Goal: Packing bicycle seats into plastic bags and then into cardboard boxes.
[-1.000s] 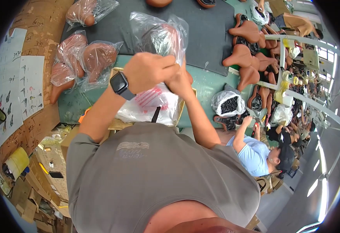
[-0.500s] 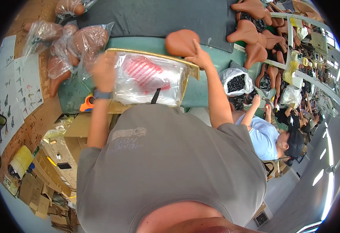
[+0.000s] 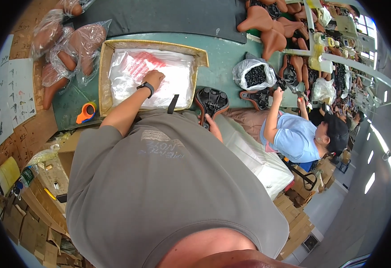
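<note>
My right hand grips a bicycle saddle by its narrow end, close to my body. The saddle's black underside faces up, with brown showing along its edge. My left hand, with a dark watch on the wrist, is closed on a clear plastic bag at the top of a stack of bags; its fingertips are hidden. Red stripes are printed on part of the plastic. The stack lies inside an open cardboard box on the green table.
Several bagged brown saddles lie left of the box. An orange tape dispenser sits near its left corner. To the right are a bag of small black parts, a pile of bare saddles and a co-worker in light blue.
My right hand has brought the saddle from behind the box toward my body, underside now up. My left hand has moved from the box's left edge onto the plastic bags.
</note>
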The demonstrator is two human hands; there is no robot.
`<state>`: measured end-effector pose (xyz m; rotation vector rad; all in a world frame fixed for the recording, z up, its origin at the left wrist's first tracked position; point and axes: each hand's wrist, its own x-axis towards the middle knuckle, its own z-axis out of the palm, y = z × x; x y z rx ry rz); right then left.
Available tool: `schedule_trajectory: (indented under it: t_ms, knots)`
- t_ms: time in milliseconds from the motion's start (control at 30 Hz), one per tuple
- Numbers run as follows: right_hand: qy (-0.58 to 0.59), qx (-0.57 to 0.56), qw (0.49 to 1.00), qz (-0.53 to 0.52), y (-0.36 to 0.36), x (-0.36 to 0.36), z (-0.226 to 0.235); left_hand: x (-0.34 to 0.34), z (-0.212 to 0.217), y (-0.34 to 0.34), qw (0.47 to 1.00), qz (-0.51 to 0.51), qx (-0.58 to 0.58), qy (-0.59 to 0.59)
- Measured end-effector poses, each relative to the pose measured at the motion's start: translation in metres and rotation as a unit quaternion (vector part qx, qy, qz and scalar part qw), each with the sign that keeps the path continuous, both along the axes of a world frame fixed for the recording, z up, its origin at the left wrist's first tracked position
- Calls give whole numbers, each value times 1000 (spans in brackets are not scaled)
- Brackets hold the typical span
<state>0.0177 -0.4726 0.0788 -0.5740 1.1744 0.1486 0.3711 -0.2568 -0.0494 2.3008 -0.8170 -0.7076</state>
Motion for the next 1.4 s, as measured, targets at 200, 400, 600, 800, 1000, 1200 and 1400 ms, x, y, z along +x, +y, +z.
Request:
schedule_trajectory:
  t_ms: [200,400,600,800,1000,1200,1400]
  knots:
    - [-34,24,996,-81,-24,3,-24,-7,39,-9,962,210,-116,130]
    - [-59,-83,995,-20,-24,11,36,35,94,86,858,316,-351,203]
    - [-119,-133,984,23,-3,22,39,7,146,66,990,-27,-127,61]
    - [-68,-188,979,-43,-2,8,12,-26,68,23,942,-158,211,-206]
    - [9,-149,987,-59,5,-27,-18,7,5,37,967,-164,106,-166]
    - [6,-141,989,-44,1,-40,-34,30,75,36,985,-23,-147,92]
    - [10,-167,986,11,-13,-35,-34,25,219,92,724,79,-399,558]
